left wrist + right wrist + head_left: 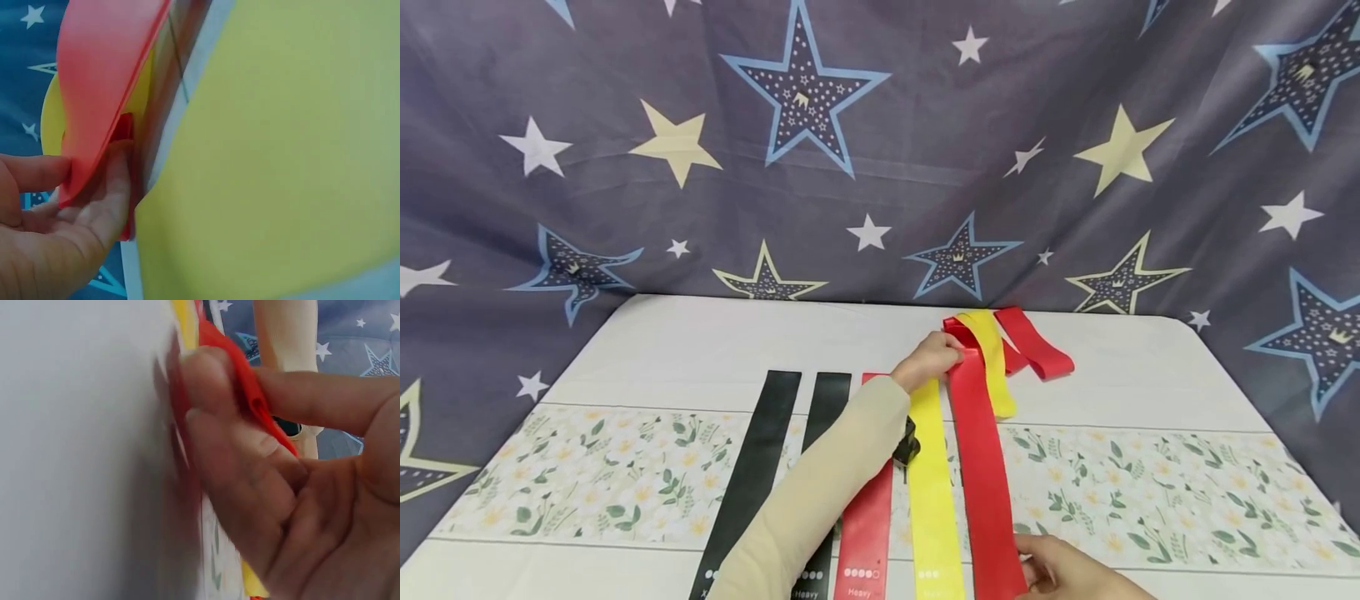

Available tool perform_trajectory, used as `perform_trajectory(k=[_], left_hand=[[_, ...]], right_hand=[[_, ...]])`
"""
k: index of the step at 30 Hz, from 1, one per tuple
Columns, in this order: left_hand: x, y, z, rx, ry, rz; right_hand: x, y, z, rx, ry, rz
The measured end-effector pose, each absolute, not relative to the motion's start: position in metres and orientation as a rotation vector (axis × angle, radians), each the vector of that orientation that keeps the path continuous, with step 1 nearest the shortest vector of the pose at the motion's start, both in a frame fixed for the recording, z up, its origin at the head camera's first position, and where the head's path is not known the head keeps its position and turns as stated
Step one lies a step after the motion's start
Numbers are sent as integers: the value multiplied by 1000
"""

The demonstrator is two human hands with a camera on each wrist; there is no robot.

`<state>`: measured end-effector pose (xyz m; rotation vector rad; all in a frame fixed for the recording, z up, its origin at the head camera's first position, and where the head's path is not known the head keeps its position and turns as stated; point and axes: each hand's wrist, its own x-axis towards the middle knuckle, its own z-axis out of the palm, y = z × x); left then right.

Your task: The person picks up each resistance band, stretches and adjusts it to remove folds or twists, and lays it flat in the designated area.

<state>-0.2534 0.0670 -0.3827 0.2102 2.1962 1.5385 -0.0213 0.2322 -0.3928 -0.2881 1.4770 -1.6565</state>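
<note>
A red resistance band [985, 467] runs lengthwise over the table at the right end of a row of bands. My left hand [929, 360] pinches its far end between thumb and fingers. In the left wrist view, that red band [103, 81] rises from the fingertips. My right hand [1063, 567] grips the near part of the band by its right edge. Thumb and curled fingers hold the red edge [250, 394] in the right wrist view. Just left of it lies a flat yellow resistance band [934, 492], under my left wrist.
Further left lie a lighter red band [865, 525] marked Heavy and two black bands [752, 467], partly covered by my left sleeve [820, 492]. Behind the left hand are a folded yellow band [992, 358] and a loose red strip [1037, 346]. A star-patterned curtain [880, 167] hangs behind the table.
</note>
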Motion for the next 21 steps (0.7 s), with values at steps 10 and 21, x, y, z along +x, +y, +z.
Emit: perform_trajectory(k=[10,21], left_hand=[[-260,50,-374,72,2350,1418],[-255,64,-383,113,2367,1309]], right_hand=[[-18,221,-403,-195,1354,-1709],[-17,221,-408,-130,1627,-1492]])
